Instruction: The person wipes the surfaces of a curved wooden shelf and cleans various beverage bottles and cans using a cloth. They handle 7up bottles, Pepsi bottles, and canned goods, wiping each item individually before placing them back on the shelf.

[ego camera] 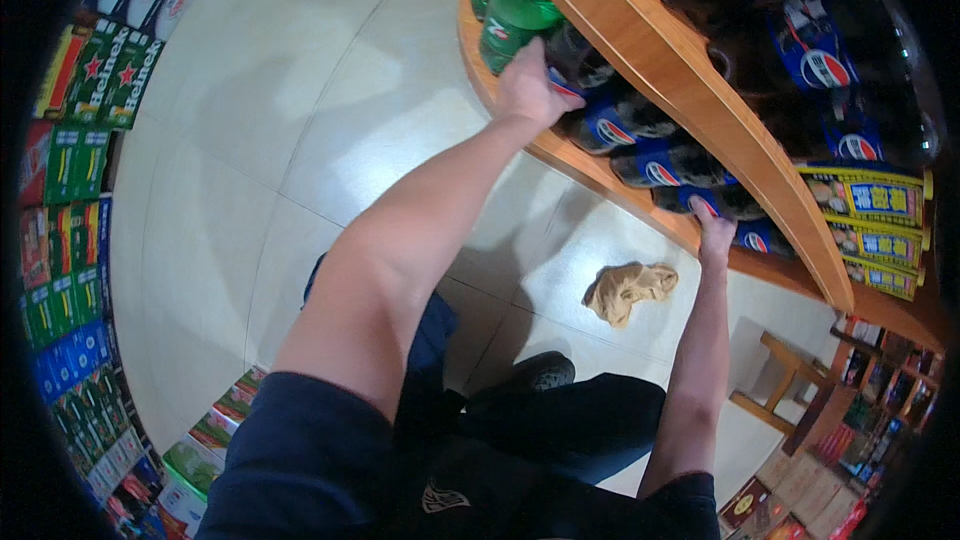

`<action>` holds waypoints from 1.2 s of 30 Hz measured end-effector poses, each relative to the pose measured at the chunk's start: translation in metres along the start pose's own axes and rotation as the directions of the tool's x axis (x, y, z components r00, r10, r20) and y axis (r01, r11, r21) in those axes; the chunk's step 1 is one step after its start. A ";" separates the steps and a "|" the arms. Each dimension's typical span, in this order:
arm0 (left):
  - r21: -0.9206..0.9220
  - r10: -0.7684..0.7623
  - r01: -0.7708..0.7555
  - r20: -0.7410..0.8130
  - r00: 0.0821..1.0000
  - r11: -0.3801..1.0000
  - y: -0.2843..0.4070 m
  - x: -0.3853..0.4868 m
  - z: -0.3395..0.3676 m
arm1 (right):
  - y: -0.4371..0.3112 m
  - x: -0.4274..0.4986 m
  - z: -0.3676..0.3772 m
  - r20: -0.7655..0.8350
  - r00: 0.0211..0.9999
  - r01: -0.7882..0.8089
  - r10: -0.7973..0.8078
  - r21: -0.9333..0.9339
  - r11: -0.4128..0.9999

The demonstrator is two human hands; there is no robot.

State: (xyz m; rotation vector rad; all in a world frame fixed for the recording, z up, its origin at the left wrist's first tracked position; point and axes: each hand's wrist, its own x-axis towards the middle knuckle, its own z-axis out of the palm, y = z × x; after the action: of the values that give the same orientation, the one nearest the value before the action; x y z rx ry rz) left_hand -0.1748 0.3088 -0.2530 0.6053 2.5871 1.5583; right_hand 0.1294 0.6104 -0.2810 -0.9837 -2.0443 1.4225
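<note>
My left hand (pixel 529 86) is wrapped around a dark Pepsi bottle (pixel 564 82) on the lower shelf, right beside a green 7UP bottle (pixel 510 26). Farther right along the same row, my right hand (pixel 716 231) grips another Pepsi bottle (pixel 701 200), its thumb over the label and the other fingers mostly hidden. Between my hands stand more Pepsi bottles (pixel 615 127), side by side near the edge of the wooden lower shelf (pixel 559 150). The curved upper shelf board (pixel 675 101) hides their tops.
Large cola bottles (pixel 817 60) and yellow cartons (pixel 870 199) fill the shelf above. A tan cloth (pixel 626 292) lies crumpled on the tiled floor (pixel 375 82). A wooden stool (pixel 780 382) is at right. Stacked drink cases (pixel 97 75) line the left, with more boxes (pixel 206 439) near me.
</note>
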 end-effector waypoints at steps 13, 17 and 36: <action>-0.030 -0.035 0.039 0.123 0.992 0.999 -0.049 0.006 0.010 | -0.027 -0.012 0.024 -0.001 1.000 0.011 -0.011 0.087 0.996; 0.108 -0.048 0.027 0.202 0.978 0.994 -0.073 0.009 0.006 | -0.006 -0.018 0.024 -0.065 0.994 0.104 -0.087 0.332 0.938; 0.402 -0.428 0.189 0.669 0.607 0.896 0.014 -0.065 0.024 | 0.047 0.036 -0.057 -0.891 0.454 -0.379 0.003 -0.190 0.906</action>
State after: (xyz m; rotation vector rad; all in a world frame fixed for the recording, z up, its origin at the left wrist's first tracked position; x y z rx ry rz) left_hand -0.1050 0.3109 -0.2620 0.5934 2.0933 0.5952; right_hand 0.1609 0.6823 -0.3052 -1.7071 -1.3768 0.3411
